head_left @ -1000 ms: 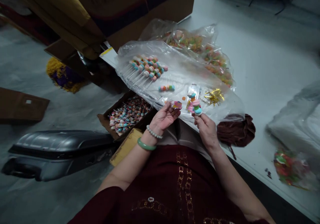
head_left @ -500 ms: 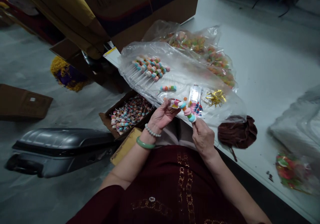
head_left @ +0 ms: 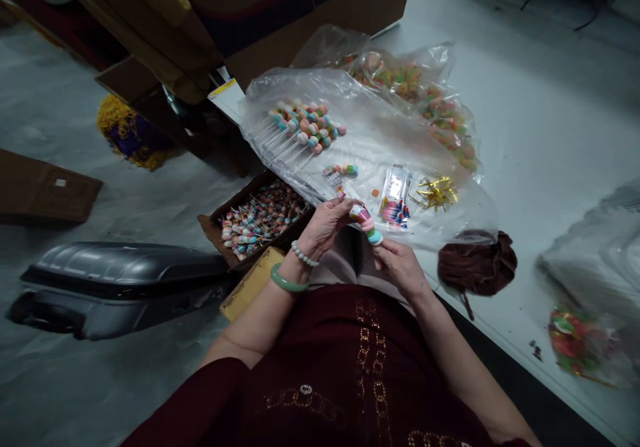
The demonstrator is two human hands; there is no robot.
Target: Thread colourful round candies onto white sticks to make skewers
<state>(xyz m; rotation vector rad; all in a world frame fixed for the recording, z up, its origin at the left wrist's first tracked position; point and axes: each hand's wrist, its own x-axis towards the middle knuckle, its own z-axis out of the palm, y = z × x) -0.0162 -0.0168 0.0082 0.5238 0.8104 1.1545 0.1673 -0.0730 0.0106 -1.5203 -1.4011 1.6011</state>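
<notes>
My left hand pinches a small printed clear wrapper, whose far end sticks out beyond the fingers. The wrapper's near part surrounds the upper candies of a candy skewer in pink, green, blue and white. Closed around the skewer's lower end, just below a blue and a white candy, is my right hand; the stick itself is hidden there. Beyond my hands, a short row of candies lies on the plastic sheet. A stack of flat wrappers and gold twist ties lie to the right.
Several unwrapped candy skewers lie at the back left of the sheet. Bags of gummies are behind. A carton of wrapped skewers stands left, beside a grey suitcase. A brown cloth lies right.
The wrapper now covers more of the skewer, leaving fewer candies bare, and its far end shows above my left hand. My right hand has shifted slightly left. The view has shifted a little.
</notes>
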